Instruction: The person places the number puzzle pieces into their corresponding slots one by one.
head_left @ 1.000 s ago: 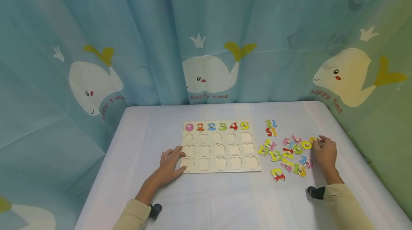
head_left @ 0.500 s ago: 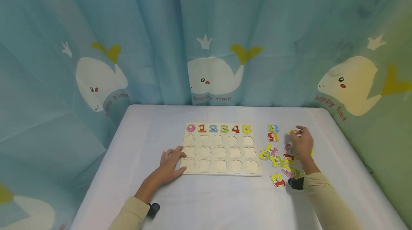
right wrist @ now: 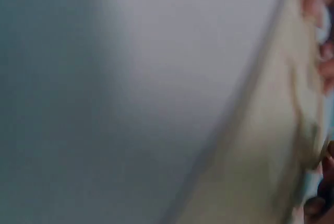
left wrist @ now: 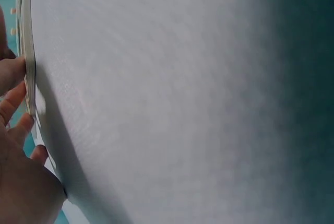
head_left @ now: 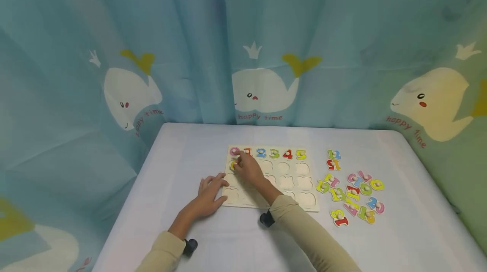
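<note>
Yellow number piece (head_left: 233, 165) is sitting at the board's second row, far-left slot; fingers are covering much of it, so can't tell if it's seated, which way it's pointing, or its long axis. Right hand (head_left: 249, 169) is pinching it; that hand and its forearm are crossing the puzzle board (head_left: 294, 174) from the near right, blocking several slots in the lower rows. Board's long axis is running left-right, numerals reading upright from the near side. Far row is holding 0 to 5: pink 0 (head_left: 234, 152), red 1, blue 2, green 3, red 4, yellow 5 (head_left: 301, 154). Left hand (head_left: 207, 196) is touching the board's left edge with extended fingers, thumb lying by the near-left corner, not gripping. Hands are staying apart, near each other. Right of the board, loose number pieces are lying scattered, some overlapping: 12 (head_left: 334, 154) at the far end, 18 (head_left: 339, 218) nearest. White table (head_left: 243, 242) is supporting everything; whale-print curtain (head_left: 198, 94) is hanging behind. Right wrist view is blurring too much to add detail.
</note>
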Motion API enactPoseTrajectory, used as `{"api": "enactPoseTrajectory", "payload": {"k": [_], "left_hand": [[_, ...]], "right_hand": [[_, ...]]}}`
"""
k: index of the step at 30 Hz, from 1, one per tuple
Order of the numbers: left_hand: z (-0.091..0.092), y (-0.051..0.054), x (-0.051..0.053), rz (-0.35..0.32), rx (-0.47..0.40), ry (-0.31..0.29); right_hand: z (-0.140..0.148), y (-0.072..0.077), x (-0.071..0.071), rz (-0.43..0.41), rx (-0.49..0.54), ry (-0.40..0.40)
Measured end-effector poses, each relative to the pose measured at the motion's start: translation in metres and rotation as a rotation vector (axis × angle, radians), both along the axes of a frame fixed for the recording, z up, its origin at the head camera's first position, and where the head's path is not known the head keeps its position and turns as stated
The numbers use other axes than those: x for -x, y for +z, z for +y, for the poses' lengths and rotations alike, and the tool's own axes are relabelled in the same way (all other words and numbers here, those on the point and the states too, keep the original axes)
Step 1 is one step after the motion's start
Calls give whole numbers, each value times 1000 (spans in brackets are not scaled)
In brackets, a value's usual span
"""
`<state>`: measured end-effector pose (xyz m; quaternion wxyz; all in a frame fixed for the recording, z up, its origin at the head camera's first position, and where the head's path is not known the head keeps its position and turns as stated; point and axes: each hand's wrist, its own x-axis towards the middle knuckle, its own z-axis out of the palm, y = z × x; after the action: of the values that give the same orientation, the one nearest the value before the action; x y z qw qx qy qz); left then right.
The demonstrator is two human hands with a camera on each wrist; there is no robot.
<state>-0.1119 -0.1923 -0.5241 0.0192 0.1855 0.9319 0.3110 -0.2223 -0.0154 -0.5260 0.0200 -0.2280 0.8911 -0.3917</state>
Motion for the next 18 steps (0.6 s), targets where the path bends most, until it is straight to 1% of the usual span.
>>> {"api": "enactPoseTrajectory", "payload": {"k": [2,4,5,7,9,11,13,16,18], "left_hand": [[6,-1,2,-3,-12,-32],[10,-2,3,5,-13,-52],[12,-3,4,9,-9,-54],[14,-3,4,17,-12,-51],[16,-2,4,21,-8,-40],[16,-1,3,12,-6,-28],[15,-1,2,-2,9,-18],[13,0,1,-22,11,9],[11,1,1,-31,11,25]], "right_hand": [[-6,-5,-2,15,-63,-75],[-7,-9,-3,33,-99,-141],[-7,-11,-4,45,-112,-163],[-6,-13,-4,72,-123,-179],[-5,-12,-5,92,-129,-172],[-5,-11,-6,110,-145,-154],[-4,-10,-7,99,-145,-123],[3,-4,-8,19,-104,-54],[16,1,-8,-42,-48,-39]]}}
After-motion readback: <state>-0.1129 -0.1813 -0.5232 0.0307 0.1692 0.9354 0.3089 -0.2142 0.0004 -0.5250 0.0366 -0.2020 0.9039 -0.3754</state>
